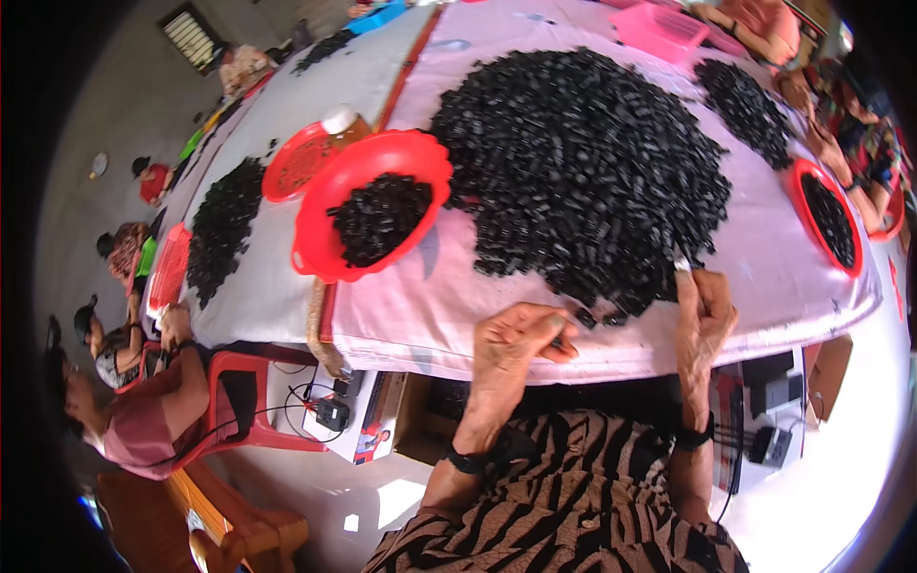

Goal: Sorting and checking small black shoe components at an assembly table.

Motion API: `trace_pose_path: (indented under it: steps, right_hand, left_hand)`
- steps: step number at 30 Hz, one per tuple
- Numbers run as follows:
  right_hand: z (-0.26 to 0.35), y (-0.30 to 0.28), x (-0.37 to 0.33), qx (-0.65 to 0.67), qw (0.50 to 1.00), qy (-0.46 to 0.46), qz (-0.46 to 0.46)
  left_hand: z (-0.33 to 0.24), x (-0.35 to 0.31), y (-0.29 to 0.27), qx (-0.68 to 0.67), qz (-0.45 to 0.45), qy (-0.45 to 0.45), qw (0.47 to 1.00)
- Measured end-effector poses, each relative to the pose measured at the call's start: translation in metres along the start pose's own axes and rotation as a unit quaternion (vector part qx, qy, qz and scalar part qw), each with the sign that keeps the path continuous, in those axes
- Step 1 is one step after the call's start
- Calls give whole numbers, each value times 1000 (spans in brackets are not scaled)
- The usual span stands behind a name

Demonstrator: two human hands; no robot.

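Note:
A large heap of small black pieces (583, 162) covers the middle of the pink cloth-covered table. My left hand (521, 344) is closed at the heap's near edge, thumb against curled fingers. A small dark piece seems to be pinched there, mostly hidden. Beside the heap's near right edge, my right hand (705, 310) is closed around a small thing with a whitish tip (681, 261); its kind is not clear. That tip touches or overlaps the black pieces. To the left of the heap, a red scalloped basin (320, 224) holds more black pieces.
Behind the basin are a red plate (296, 160) and a white-lidded jar (339, 120). Pink baskets (659, 31) stand at the far right, a red bowl (805, 205) at the right edge. Other people sit around the table. A red chair (250, 401) stands at left.

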State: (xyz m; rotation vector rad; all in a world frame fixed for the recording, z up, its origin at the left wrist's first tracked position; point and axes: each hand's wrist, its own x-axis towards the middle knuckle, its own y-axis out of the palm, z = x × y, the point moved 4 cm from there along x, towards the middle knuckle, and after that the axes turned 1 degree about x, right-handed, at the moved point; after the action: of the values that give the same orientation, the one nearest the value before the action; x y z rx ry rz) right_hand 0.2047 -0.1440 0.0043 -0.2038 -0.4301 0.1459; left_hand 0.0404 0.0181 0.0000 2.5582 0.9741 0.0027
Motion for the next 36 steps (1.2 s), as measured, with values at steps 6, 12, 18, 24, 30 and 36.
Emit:
trace_pose_path:
  steps: [6,12,18,24,30,36]
  right_hand:
    - [-1,-4,-5,1,1000,2,-2]
    - [-1,-7,-4,5,1000,-2,-1]
    - [-5,-1,-1,-4,1000,-13,0]
    - [2,-2,-2,-19,1000,-1,7]
    - [-2,-2,-3,-9,1000,-16,5]
    - [-2,-4,-2,-26,999,-20,7]
  left_hand:
    - [-10,-2,-6,47,24,28,998]
    - [-91,27,-66,167,-195,281,925]
    - [-124,34,-66,227,-258,315,885]
    - [-26,22,-7,312,73,130,938]
    - [-1,12,28,517,6,280,809]
    - [9,3,34,397,44,244,884]
